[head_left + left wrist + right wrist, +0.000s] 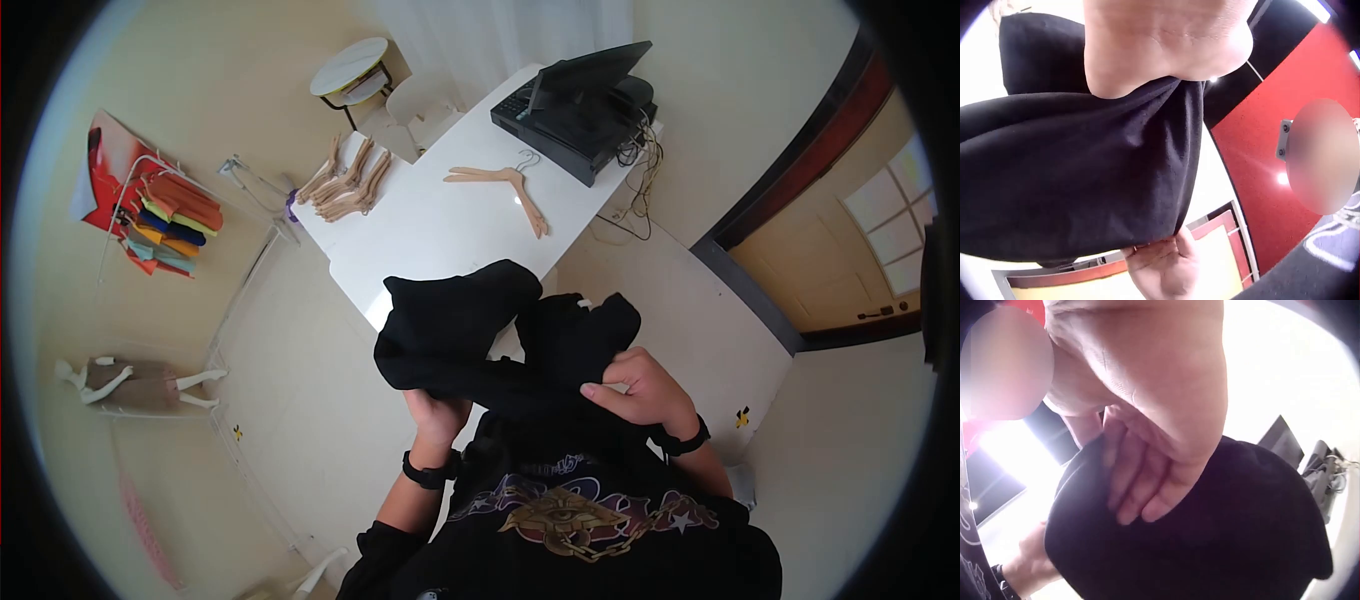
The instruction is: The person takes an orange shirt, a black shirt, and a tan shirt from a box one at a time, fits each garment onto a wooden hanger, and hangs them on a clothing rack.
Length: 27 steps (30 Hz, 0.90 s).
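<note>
Both hands hold up a black garment (455,325) in front of the body, near the front end of the white table. It is bunched, with a gap between its two lobes and a small white label (584,303) on the right one. My left hand (438,415) supports the left part from below, its fingers hidden by the cloth. The cloth (1085,181) gathers in creases at that hand in the left wrist view. At the right end, my right hand (645,390) grips the garment's edge; its fingers (1138,481) lie against the dark cloth in the right wrist view.
On the white table (400,235) lie a loose wooden hanger (500,177), a pile of wooden hangers (350,185) and a black monitor unit (570,115) with trailing cables (645,180). A clothes rack (165,215) and a mannequin (140,382) stand left, a door (850,230) right.
</note>
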### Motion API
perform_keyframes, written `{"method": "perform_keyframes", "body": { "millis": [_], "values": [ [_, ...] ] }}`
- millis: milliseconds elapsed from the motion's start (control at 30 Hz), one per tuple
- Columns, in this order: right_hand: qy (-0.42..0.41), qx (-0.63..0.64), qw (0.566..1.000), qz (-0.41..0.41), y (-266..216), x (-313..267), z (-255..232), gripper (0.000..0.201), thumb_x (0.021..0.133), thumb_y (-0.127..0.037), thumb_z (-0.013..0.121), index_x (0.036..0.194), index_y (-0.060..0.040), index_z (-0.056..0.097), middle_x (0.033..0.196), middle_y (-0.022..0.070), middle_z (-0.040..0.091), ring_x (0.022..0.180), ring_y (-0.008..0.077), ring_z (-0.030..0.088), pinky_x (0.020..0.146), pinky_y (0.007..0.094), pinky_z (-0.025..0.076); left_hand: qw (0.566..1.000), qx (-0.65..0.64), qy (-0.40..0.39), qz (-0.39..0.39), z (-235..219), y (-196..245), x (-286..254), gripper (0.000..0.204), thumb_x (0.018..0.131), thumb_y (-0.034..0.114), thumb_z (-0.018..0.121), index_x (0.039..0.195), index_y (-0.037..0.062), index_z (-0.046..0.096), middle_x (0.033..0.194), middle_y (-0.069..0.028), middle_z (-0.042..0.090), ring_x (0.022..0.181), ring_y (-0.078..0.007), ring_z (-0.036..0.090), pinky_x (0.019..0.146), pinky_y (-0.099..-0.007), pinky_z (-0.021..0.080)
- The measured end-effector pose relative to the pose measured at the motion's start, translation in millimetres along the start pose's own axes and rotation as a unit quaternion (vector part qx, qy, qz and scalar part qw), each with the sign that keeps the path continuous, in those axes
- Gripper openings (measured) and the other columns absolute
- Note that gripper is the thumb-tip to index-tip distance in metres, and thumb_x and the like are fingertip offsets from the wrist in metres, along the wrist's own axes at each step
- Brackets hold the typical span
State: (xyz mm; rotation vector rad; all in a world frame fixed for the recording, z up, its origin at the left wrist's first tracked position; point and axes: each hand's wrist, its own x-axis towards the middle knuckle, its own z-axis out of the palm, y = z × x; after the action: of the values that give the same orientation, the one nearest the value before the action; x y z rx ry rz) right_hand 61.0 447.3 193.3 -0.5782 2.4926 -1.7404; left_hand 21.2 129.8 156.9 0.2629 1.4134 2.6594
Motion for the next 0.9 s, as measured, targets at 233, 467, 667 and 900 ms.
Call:
{"method": "perform_keyframes", "body": {
  "millis": [233,467,667,900],
  "values": [
    [-0.06,0.05,0.997,-0.017,22.8,20.3,-2.2,0.031,0.091,-0.015,0.083,0.072,0.0019,0.065,0.071,0.0095,0.065,0.066,0.0264,0.065,0.064,0.0342,0.052,0.997,-0.058,-0.046,0.031,48.6,17.6,-13.3,0.081,0.11,0.067,0.034,0.169,0.0119,0.028,0.172,-0.0121,0.037,0.155,-0.0349,0.04,0.127,-0.0545,0.034],
    [-0.061,0.056,0.993,-0.085,45.4,44.5,-1.2,0.068,0.074,-0.04,0.097,0.123,-0.0032,0.067,0.105,0.0185,0.07,0.107,0.042,0.066,0.098,0.0461,0.053,0.994,-0.081,0.006,0.066,95.0,30.0,-50.6,0.083,0.107,0.069,0.037,0.169,0.013,0.031,0.171,-0.0129,0.037,0.154,-0.0362,0.041,0.128,-0.0554,0.033],
    [-0.345,0.038,0.935,-0.076,65.1,19.4,32.6,0.073,0.082,-0.05,0.089,0.122,0.0082,0.068,0.119,0.024,0.072,0.111,0.0441,0.068,0.098,0.0469,0.055,0.899,0.288,0.206,0.26,91.3,38.5,-71.6,0.06,0.116,0.041,0.041,0.161,0.0022,0.039,0.159,-0.017,0.05,0.138,-0.0335,0.057,0.115,-0.0488,0.049],
    [-0.346,0.149,0.917,-0.13,53.3,1.7,4.5,0.045,0.085,-0.041,0.09,0.1,-0.0006,0.079,0.121,0.0206,0.069,0.119,0.0384,0.066,0.099,0.0392,0.054,0.533,0.634,0.5,0.253,67.6,39.1,-68.7,0.041,0.116,0.022,0.049,0.145,-0.0063,0.055,0.138,-0.018,0.067,0.118,-0.0285,0.067,0.099,-0.0402,0.055]
  ]
}}
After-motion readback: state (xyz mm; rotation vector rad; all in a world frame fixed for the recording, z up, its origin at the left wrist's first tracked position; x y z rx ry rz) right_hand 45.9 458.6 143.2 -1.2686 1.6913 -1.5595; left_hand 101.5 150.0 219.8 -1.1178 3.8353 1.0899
